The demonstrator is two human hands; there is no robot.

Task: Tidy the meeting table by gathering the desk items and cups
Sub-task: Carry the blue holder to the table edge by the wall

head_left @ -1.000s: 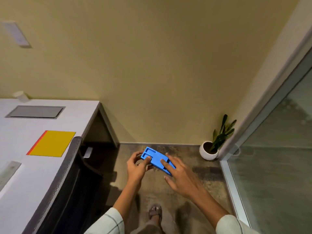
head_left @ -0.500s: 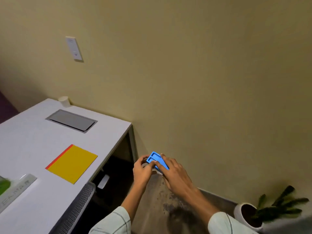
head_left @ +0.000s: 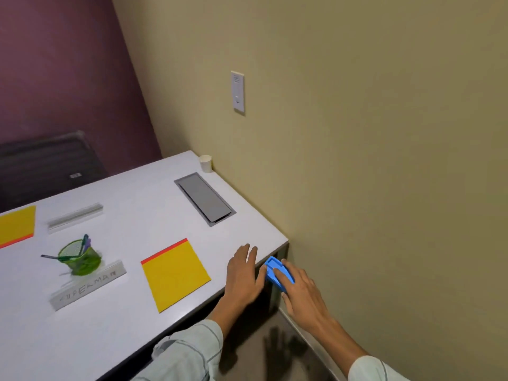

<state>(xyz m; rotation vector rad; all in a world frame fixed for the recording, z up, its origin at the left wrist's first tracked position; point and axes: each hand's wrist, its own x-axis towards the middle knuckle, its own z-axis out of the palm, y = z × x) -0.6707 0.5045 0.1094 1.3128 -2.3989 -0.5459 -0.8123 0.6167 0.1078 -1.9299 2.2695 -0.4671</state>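
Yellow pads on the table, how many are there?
2. One yellow pad lies near the hands; another yellow pad is cut off at the left edge. More may lie outside view.

Both forearms are bare below pale, thinly checked sleeves [head_left: 192, 350] pushed up.
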